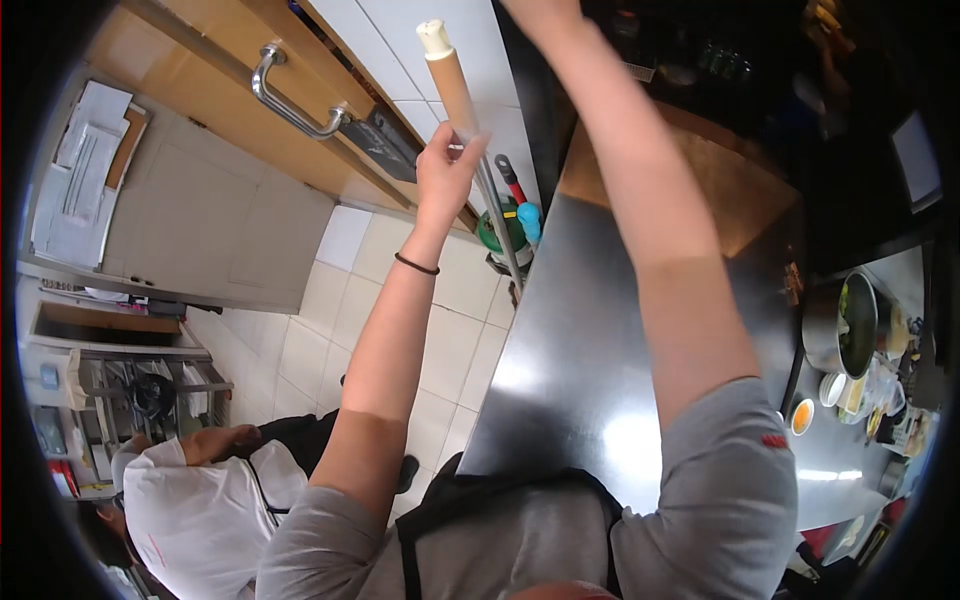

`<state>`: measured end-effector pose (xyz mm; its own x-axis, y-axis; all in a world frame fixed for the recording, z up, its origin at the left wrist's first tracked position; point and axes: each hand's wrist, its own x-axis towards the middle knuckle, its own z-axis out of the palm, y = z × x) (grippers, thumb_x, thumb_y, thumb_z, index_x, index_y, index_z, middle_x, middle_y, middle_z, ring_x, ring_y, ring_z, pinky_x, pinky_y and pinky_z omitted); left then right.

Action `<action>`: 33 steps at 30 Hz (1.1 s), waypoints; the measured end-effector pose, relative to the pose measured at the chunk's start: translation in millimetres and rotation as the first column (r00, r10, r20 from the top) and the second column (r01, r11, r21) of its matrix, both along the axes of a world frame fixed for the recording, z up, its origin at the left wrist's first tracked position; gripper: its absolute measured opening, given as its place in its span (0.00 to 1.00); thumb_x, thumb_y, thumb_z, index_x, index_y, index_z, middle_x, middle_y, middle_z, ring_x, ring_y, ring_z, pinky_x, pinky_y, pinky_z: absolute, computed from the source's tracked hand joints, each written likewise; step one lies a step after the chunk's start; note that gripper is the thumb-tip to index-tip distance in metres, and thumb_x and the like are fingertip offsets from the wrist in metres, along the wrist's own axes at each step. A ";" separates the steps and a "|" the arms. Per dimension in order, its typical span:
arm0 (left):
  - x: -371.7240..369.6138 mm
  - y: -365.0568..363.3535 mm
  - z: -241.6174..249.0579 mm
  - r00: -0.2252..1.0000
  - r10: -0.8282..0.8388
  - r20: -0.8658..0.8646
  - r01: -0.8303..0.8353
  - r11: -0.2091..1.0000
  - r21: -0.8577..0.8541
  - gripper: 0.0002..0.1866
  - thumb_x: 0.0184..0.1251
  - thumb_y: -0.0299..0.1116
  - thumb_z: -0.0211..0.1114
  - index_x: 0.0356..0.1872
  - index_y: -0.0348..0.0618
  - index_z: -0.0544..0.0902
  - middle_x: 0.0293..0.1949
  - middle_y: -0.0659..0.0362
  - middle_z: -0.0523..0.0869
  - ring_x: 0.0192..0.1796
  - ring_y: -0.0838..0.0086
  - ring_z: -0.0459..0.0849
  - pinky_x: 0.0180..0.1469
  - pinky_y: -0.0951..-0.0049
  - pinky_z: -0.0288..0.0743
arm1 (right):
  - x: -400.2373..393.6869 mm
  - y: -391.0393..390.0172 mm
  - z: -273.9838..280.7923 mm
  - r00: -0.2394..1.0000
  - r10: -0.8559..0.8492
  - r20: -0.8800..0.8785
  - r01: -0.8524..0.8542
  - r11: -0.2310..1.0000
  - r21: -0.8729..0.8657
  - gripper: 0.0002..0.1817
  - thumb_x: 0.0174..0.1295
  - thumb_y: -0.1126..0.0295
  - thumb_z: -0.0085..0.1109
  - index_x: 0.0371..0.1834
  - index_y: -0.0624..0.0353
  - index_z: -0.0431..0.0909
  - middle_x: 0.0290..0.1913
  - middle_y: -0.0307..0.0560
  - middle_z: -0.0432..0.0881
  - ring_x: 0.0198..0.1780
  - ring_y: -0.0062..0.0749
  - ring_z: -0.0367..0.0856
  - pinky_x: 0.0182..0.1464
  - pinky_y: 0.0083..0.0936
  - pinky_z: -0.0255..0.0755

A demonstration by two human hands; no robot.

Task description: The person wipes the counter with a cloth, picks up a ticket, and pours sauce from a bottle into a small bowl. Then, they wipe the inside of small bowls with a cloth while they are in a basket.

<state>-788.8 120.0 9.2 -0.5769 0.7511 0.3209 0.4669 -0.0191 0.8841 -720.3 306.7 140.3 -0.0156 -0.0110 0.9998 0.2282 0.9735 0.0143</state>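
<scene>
My left hand (447, 175) is closed in a pinch beside the lower end of a brown tube with a cream end (447, 75). A small pale bit shows between thumb and fingers, too blurred to name. Below the tube, a thin metal pole (503, 222) slants down toward the floor. My right arm reaches up over the steel counter (560, 330). Only part of my right hand (545, 15) shows at the top edge, its fingers out of frame.
A brown board (690, 180) lies at the counter's far end. At the right stand a metal pot (825, 325) and several food containers. A person in a white shirt (200, 510) is at lower left. Beside the counter are a green container (495, 228) and a wooden door with a metal handle (270, 90).
</scene>
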 end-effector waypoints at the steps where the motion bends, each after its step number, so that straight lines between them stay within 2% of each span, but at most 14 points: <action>1: 1.4 1.7 1.4 1.000 -0.006 -0.004 0.006 1.000 0.000 0.12 0.54 0.34 0.64 0.35 0.38 0.77 0.26 0.59 0.80 0.25 0.77 0.78 0.29 0.77 0.70 | 4.7 -2.0 -41.7 0.998 -0.029 0.048 0.031 0.999 -0.031 0.27 0.55 0.83 0.41 0.60 0.55 0.65 0.63 0.71 0.54 0.64 0.61 0.55 0.64 0.41 0.56; 2: 4.7 0.6 1.6 1.000 -0.008 0.005 0.008 1.000 0.004 0.12 0.54 0.34 0.64 0.35 0.38 0.77 0.26 0.59 0.80 0.25 0.78 0.78 0.29 0.78 0.70 | 2.7 -5.7 -94.7 0.988 -0.105 0.110 0.121 0.981 -0.154 0.28 0.43 0.83 0.49 0.51 0.50 0.73 0.57 0.55 0.68 0.50 0.49 0.73 0.44 0.34 0.74; 5: 12.6 -3.0 -0.4 1.000 -0.001 0.018 0.000 1.000 0.014 0.11 0.55 0.34 0.63 0.35 0.37 0.77 0.26 0.60 0.80 0.25 0.79 0.77 0.29 0.79 0.70 | 20.8 -26.6 -244.7 0.951 0.071 0.300 0.110 0.831 -0.545 0.28 0.42 0.87 0.46 0.53 0.63 0.69 0.62 0.66 0.58 0.55 0.57 0.68 0.54 0.37 0.68; 7: 15.4 -2.0 -0.7 1.000 -0.001 0.019 0.000 1.000 0.014 0.12 0.56 0.35 0.63 0.34 0.37 0.76 0.26 0.60 0.80 0.25 0.80 0.76 0.29 0.79 0.69 | 26.6 -46.0 -326.0 0.857 0.231 0.460 0.316 0.470 -0.825 0.14 0.44 0.82 0.46 0.34 0.68 0.78 0.59 0.64 0.63 0.47 0.58 0.73 0.50 0.39 0.69; 12: 21.6 17.6 -2.9 0.999 0.012 -0.043 -0.013 1.000 -0.024 0.14 0.57 0.39 0.64 0.32 0.38 0.75 0.26 0.60 0.80 0.25 0.80 0.76 0.29 0.79 0.69 | 73.5 -38.5 -264.6 0.332 0.686 0.648 0.370 0.537 -0.758 0.08 0.46 0.71 0.52 0.24 0.61 0.81 0.27 0.56 0.80 0.31 0.44 0.80 0.37 0.35 0.72; 16: 21.3 41.4 -9.5 0.999 0.013 -0.046 -0.014 1.000 -0.027 0.15 0.57 0.40 0.64 0.30 0.37 0.74 0.22 0.61 0.78 0.24 0.81 0.74 0.26 0.78 0.68 | 134.5 -89.7 -216.6 0.278 0.794 0.540 0.440 0.395 -0.806 0.20 0.52 0.65 0.52 0.50 0.51 0.75 0.48 0.53 0.77 0.50 0.40 0.75 0.52 0.33 0.66; 17: 16.7 48.4 -17.2 0.998 0.016 -0.063 -0.017 1.000 -0.026 0.15 0.58 0.39 0.64 0.29 0.36 0.73 0.21 0.61 0.77 0.24 0.82 0.74 0.25 0.78 0.67 | 143.5 -115.0 -224.3 0.165 0.593 0.788 0.454 0.664 -0.594 0.27 0.57 0.58 0.48 0.62 0.47 0.63 0.62 0.47 0.65 0.63 0.40 0.61 0.64 0.42 0.50; 18: 20.7 52.3 -15.9 0.998 -0.004 -0.060 0.003 1.000 -0.022 0.15 0.58 0.39 0.64 0.29 0.36 0.73 0.23 0.61 0.78 0.24 0.81 0.74 0.25 0.78 0.68 | 146.7 -133.4 -258.9 0.249 0.634 0.733 0.411 0.616 -0.672 0.28 0.63 0.54 0.40 0.66 0.46 0.55 0.67 0.44 0.56 0.69 0.41 0.50 0.68 0.48 0.35; 22: 33.1 49.8 -16.6 0.998 -0.006 0.070 0.009 0.999 -0.052 0.18 0.58 0.38 0.64 0.44 0.39 0.74 0.38 0.57 0.79 0.33 0.78 0.78 0.30 0.79 0.72 | 199.2 -113.8 -304.5 0.458 0.078 0.885 0.362 0.894 -0.266 0.20 0.60 0.64 0.40 0.56 0.48 0.68 0.59 0.41 0.69 0.63 0.36 0.60 0.66 0.43 0.46; 24: 25.3 28.8 -16.0 0.996 -0.085 -0.008 0.084 0.990 -0.110 0.19 0.59 0.36 0.63 0.48 0.38 0.73 0.40 0.57 0.79 0.39 0.77 0.77 0.37 0.80 0.73 | 239.9 -67.5 -251.8 0.384 0.252 0.888 0.632 0.629 -0.452 0.19 0.56 0.68 0.41 0.52 0.50 0.71 0.54 0.42 0.72 0.58 0.36 0.64 0.59 0.43 0.55; 25: 11.3 17.2 -25.4 0.991 -0.130 -0.031 0.127 0.989 -0.078 0.17 0.59 0.34 0.63 0.47 0.37 0.74 0.39 0.59 0.79 0.39 0.79 0.77 0.40 0.81 0.71 | 265.4 -22.2 -325.2 0.311 -0.104 0.945 0.785 0.588 -0.194 0.21 0.56 0.68 0.40 0.54 0.49 0.69 0.52 0.44 0.72 0.53 0.39 0.67 0.52 0.42 0.58; 27: -3.5 -22.8 -27.1 0.981 -0.187 -0.043 0.178 0.972 -0.153 0.13 0.59 0.32 0.62 0.42 0.36 0.77 0.37 0.59 0.80 0.39 0.80 0.76 0.44 0.80 0.69 | 334.3 26.7 -307.1 0.288 -0.082 0.954 0.922 0.292 -0.253 0.26 0.63 0.50 0.32 0.65 0.39 0.56 0.68 0.45 0.53 0.69 0.41 0.48 0.65 0.51 0.40; 28: -19.0 -46.5 -34.6 0.976 -0.184 -0.117 0.151 0.957 -0.247 0.11 0.58 0.31 0.62 0.40 0.36 0.78 0.36 0.60 0.81 0.39 0.80 0.76 0.44 0.80 0.69 | 364.6 55.4 -312.0 0.324 -0.074 0.943 0.942 0.119 -0.314 0.30 0.63 0.42 0.26 0.68 0.37 0.50 0.72 0.42 0.41 0.72 0.40 0.35 0.67 0.55 0.27; 33: -45.7 -173.5 -50.7 0.998 -0.035 0.051 0.057 0.833 -0.550 0.10 0.60 0.32 0.60 0.38 0.37 0.78 0.32 0.63 0.80 0.35 0.81 0.78 0.36 0.81 0.71 | 402.0 128.5 -317.6 0.343 -0.232 0.910 0.835 -0.369 -0.409 0.35 0.63 0.42 0.26 0.69 0.50 0.47 0.71 0.46 0.42 0.71 0.49 0.35 0.67 0.52 0.29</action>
<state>-834.5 -53.5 -41.5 -0.5401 0.8233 -0.1747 0.4444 0.4552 0.7716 -318.3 435.1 -177.3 0.4157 0.9077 0.0569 0.8972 -0.3990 -0.1892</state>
